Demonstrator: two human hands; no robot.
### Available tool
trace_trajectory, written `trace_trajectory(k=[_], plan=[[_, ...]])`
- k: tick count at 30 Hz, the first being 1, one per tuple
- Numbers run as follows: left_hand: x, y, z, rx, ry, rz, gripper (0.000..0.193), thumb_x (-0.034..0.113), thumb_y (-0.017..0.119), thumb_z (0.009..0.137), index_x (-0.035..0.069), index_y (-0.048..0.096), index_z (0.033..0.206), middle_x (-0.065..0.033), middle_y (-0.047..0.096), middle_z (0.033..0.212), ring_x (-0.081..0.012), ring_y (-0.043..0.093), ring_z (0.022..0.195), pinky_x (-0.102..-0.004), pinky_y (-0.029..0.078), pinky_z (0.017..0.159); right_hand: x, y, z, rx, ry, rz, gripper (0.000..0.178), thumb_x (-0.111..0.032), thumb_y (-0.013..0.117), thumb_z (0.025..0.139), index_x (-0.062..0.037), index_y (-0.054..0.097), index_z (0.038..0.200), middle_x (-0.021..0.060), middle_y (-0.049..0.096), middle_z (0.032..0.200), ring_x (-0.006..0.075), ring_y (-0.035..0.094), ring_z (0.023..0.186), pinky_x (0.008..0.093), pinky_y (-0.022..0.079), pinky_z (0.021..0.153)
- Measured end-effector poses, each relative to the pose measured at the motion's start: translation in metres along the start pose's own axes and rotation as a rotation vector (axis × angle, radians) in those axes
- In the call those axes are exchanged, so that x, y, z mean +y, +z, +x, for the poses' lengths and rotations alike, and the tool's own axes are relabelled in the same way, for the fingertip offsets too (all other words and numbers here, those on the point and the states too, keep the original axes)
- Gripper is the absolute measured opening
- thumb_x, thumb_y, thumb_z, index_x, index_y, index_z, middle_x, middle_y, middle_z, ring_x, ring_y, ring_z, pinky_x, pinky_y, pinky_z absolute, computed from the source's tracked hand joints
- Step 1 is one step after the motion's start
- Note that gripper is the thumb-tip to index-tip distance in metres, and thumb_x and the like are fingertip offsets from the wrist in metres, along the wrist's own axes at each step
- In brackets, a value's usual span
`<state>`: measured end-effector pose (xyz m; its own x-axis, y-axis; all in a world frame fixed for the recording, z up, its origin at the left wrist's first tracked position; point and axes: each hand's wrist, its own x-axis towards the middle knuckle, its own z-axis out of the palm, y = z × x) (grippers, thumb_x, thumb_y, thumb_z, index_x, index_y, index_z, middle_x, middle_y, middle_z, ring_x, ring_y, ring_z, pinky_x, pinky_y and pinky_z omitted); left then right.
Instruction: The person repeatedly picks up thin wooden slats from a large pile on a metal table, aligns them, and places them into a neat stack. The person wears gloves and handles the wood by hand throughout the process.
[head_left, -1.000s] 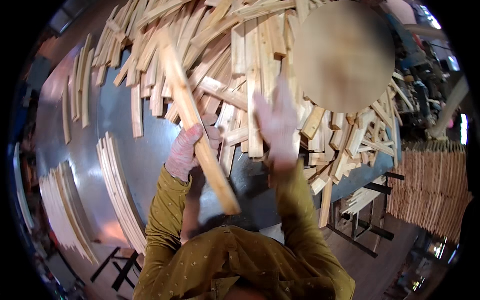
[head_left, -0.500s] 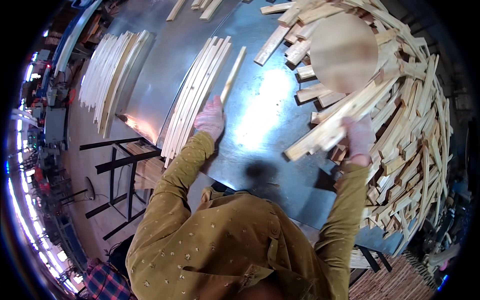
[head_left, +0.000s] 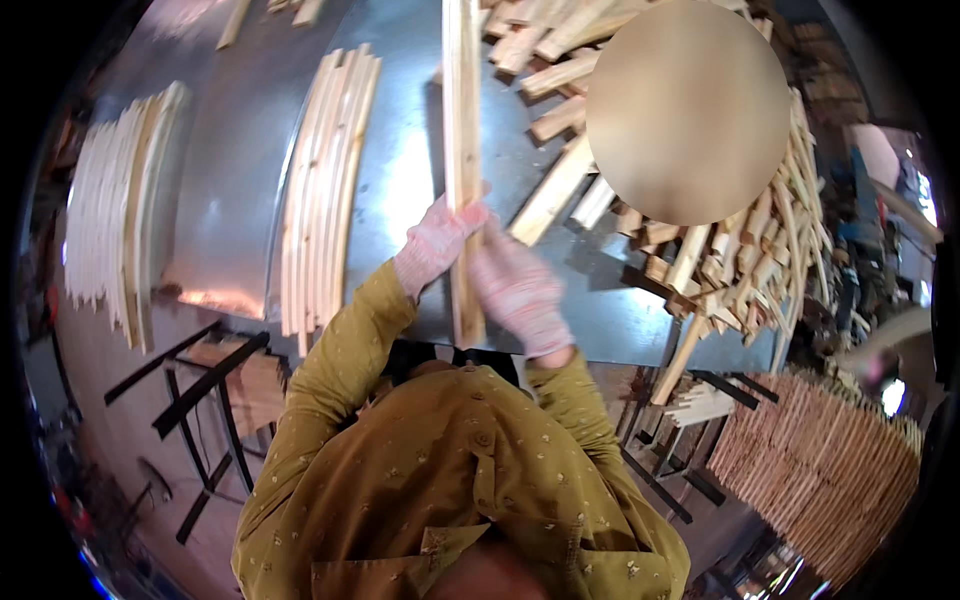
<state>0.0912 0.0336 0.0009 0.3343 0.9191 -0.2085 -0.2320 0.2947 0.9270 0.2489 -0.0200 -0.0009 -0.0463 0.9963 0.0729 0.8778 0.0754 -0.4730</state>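
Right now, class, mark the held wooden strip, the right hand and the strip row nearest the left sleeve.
Held wooden strip [head_left: 463, 130]: head view, upper part of its face.
Right hand [head_left: 519, 292]: head view, its gloved back.
Strip row [head_left: 328, 190]: head view, middle of its top.

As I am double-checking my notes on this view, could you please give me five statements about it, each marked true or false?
1. The left hand grips a long wooden strip. True.
2. The right hand is close to that wooden strip. True.
3. The loose wood heap lies left of both hands. False: it lies mostly to their right.
4. A row of strips lies on the metal table, left of the left hand. True.
5. Both sleeves are bright blue. False: they are olive-brown.
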Motion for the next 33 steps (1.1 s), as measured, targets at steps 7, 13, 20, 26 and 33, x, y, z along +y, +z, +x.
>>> trace_trajectory(k=[7,13,20,26,33], plan=[[0.009,-0.054,0.027,0.38,-0.399,-0.227,0.067,0.063,0.049,0.098,0.0,0.061,0.119,-0.0008,0.056,0.07,-0.0133,0.054,0.055,-0.0302,0.048,0.047,0.022,-0.064,0.14,0.113,0.823,0.143,0.1,-0.038,0.075,0.078,0.0077,0.025,0.151,0.0285,0.053,0.139,0.0393,0.06,0.117,0.0408,0.048,0.099],[0.002,-0.064,0.023,0.135,-0.391,-0.979,0.061,0.046,0.064,0.095,-0.004,0.052,0.127,-0.0055,0.057,0.074,-0.0185,0.057,0.058,-0.0358,0.054,0.058,-0.038,-0.034,0.026,-0.073,0.334,1.148,0.076,-0.001,0.062,0.076,-0.0005,0.034,0.147,0.0093,0.049,0.106,0.0151,0.056,0.068,0.0237,0.056,0.055],[-0.005,-0.031,0.044,0.47,-0.592,-0.467,0.05,0.044,0.076,0.088,0.001,0.066,0.109,-0.0056,0.064,0.079,-0.017,0.063,0.061,-0.0337,0.058,0.052,0.05,-0.005,-0.008,-0.337,0.499,2.068,0.062,-0.004,0.067,0.085,-0.002,0.041,0.141,0.0213,0.064,0.118,0.0201,0.066,0.074,0.032,0.058,0.063],[-0.002,-0.027,0.057,0.515,-0.4,-0.303,0.037,0.024,0.073,0.092,0.003,0.06,0.12,-0.0126,0.07,0.103,-0.0249,0.07,0.094,-0.0391,0.061,0.081,0.059,-0.02,0.004,-0.472,0.451,2.262,0.063,-0.003,0.065,0.086,0.0,0.039,0.144,0.0235,0.063,0.12,0.0239,0.07,0.083,0.0329,0.059,0.064],[0.011,-0.023,0.039,0.393,-0.364,0.571,0.063,0.044,0.065,0.093,-0.003,0.053,0.133,-0.0222,0.066,0.118,-0.0314,0.066,0.107,-0.0407,0.052,0.094,0.015,-0.013,0.042,-0.355,0.495,1.306,0.08,-0.014,0.066,0.091,-0.0015,0.024,0.157,0.0192,0.063,0.12,0.018,0.064,0.086,0.026,0.055,0.079]])
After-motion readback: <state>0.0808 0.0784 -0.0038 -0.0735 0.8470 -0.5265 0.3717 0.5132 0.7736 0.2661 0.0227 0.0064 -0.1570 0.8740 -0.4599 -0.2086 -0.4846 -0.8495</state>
